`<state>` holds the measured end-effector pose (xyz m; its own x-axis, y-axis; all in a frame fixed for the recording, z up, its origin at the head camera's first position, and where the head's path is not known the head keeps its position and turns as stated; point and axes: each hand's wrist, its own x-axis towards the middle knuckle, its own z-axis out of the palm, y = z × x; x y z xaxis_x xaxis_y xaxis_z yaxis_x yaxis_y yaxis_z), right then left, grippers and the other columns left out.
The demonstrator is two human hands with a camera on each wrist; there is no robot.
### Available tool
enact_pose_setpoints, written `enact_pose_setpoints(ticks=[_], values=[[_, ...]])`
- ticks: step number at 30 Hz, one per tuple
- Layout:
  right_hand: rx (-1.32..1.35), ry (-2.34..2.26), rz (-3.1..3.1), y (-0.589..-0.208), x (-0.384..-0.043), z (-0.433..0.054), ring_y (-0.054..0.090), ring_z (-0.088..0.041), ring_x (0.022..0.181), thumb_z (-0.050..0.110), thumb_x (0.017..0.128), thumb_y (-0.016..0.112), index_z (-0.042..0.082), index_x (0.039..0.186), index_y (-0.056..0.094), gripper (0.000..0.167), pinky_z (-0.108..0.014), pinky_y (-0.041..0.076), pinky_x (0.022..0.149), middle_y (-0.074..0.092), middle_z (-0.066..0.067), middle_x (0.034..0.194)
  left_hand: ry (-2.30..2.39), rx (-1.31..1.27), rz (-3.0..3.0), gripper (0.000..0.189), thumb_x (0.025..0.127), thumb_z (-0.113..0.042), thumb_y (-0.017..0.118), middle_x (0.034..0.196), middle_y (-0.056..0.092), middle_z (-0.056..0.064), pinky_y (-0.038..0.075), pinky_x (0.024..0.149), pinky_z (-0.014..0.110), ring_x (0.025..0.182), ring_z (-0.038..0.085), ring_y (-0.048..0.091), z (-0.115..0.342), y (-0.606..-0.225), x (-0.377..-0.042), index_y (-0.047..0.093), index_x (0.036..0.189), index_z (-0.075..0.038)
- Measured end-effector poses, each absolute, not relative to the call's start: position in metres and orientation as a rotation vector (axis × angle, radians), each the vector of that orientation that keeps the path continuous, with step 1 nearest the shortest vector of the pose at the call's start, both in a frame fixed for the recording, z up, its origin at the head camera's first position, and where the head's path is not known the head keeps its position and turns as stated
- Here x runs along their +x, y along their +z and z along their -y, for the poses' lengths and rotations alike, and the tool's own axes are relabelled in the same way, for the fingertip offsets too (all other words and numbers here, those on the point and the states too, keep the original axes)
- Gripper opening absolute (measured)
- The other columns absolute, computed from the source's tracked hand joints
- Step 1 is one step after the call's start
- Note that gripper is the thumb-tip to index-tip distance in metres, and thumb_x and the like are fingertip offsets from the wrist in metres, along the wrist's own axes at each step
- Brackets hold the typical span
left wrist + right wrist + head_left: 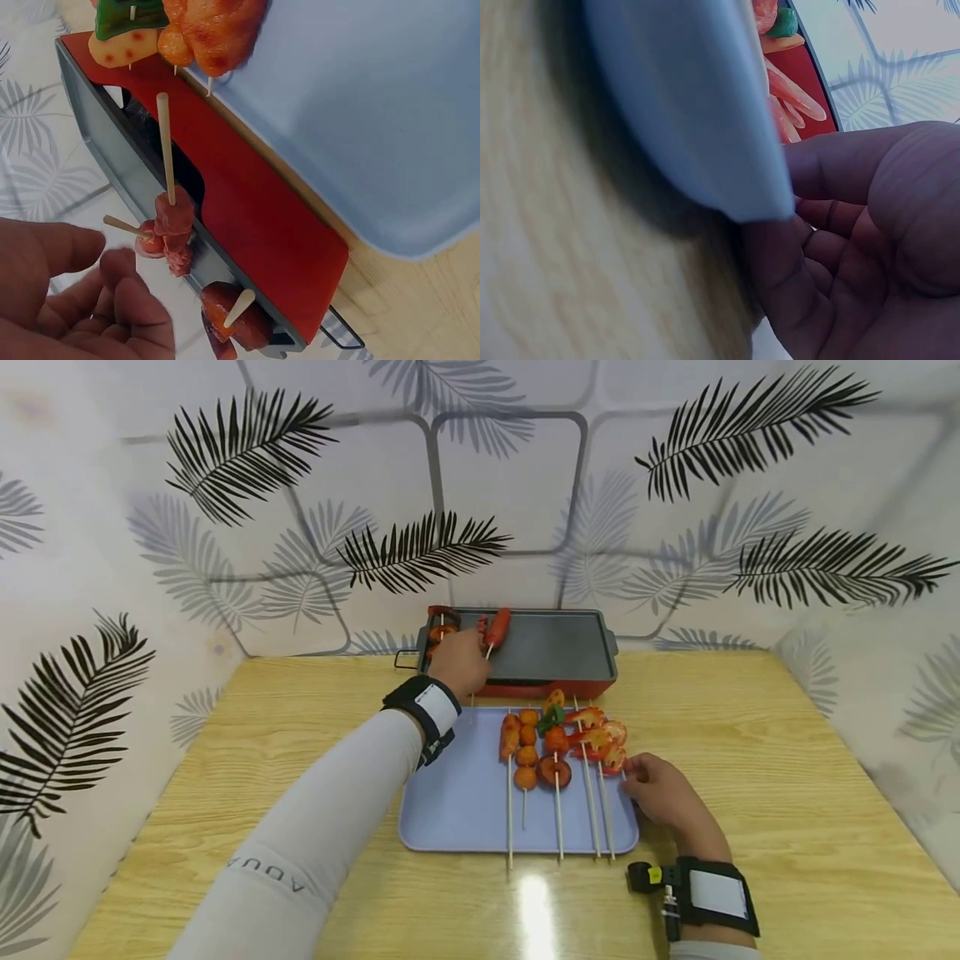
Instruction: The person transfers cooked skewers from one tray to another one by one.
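My left hand [459, 662] is over the left part of a dark grill pan [562, 647]. In the left wrist view, its thumb and fingers are loosely bent, apart from the nearby sticks. Beside it in the pan are a red sausage skewer [498, 628], a skewer of red meat chunks [174, 217] and a skewer with brown-orange pieces [442, 632]. My right hand [660, 789] pinches the right rim of a pale blue tray [450, 814], thumb above and fingers beneath. That tray edge appears raised off the table in the right wrist view.
Several skewers lie on the tray's right half: a sausage-like one [509, 737], orange balls [527, 757], a mixed one [555, 742] and red pepper slices [592, 739]. Their sticks reach past the front rim. A wire handle [405, 659] juts from the pan's left end. A patterned wall [517, 485] stands behind.
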<state>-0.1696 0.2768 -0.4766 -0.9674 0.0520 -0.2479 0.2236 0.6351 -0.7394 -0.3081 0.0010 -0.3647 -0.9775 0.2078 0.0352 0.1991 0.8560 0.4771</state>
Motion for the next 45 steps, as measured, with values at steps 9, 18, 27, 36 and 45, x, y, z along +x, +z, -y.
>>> enact_pose_setpoints(ticks=[9,18,27,36,45], values=[[0.232,-1.27,-2.638,-0.475,-0.169,-0.275,0.055,-0.025,0.082,0.005,0.095,0.057,-0.008,0.12,0.054,0.029,-0.033,0.046,0.064,0.058,-0.016,0.097,0.602,0.315,-3.02,0.015,0.094,-0.01,0.064,0.074,0.057,0.007,0.046,0.064,0.032,0.071,0.022,0.057,-0.006,-0.366,-0.31,0.065,0.082,-0.002],[0.239,-1.226,-2.665,-0.471,-0.167,-0.275,0.055,-0.025,0.083,0.006,0.095,0.058,-0.008,0.119,0.055,0.028,-0.032,0.046,0.065,0.058,-0.016,0.098,0.601,0.271,-2.952,0.016,0.093,-0.006,0.056,0.095,0.066,0.013,0.045,0.066,0.032,0.078,0.024,0.057,-0.012,-0.363,-0.315,0.069,0.1,0.002],[0.254,-1.251,-2.647,-0.472,-0.167,-0.273,0.054,-0.025,0.081,0.005,0.095,0.058,-0.007,0.119,0.055,0.027,-0.032,0.045,0.064,0.057,-0.015,0.097,0.501,0.219,-2.754,0.016,0.093,-0.011,0.052,0.088,0.054,0.008,0.032,0.054,0.027,0.065,0.019,0.044,-0.003,-0.352,-0.328,0.06,0.08,-0.005],[0.265,-1.264,-2.621,-0.471,-0.167,-0.271,0.053,-0.025,0.084,0.007,0.097,0.056,-0.007,0.122,0.054,0.029,-0.033,0.045,0.065,0.056,-0.015,0.098,0.363,0.204,-2.645,0.02,0.097,-0.009,0.052,0.088,0.055,0.009,0.037,0.052,0.024,0.062,0.017,0.048,-0.007,-0.335,-0.327,0.068,0.101,0.002],[0.243,-1.245,-2.631,-0.471,-0.168,-0.273,0.054,-0.026,0.086,0.007,0.096,0.057,-0.008,0.122,0.054,0.03,-0.033,0.045,0.066,0.057,-0.017,0.099,0.401,0.2,-2.58,0.019,0.098,-0.009,0.051,0.078,0.059,0.008,0.044,0.048,0.022,0.051,0.014,0.052,-0.008,-0.336,-0.324,0.067,0.1,0.003]])
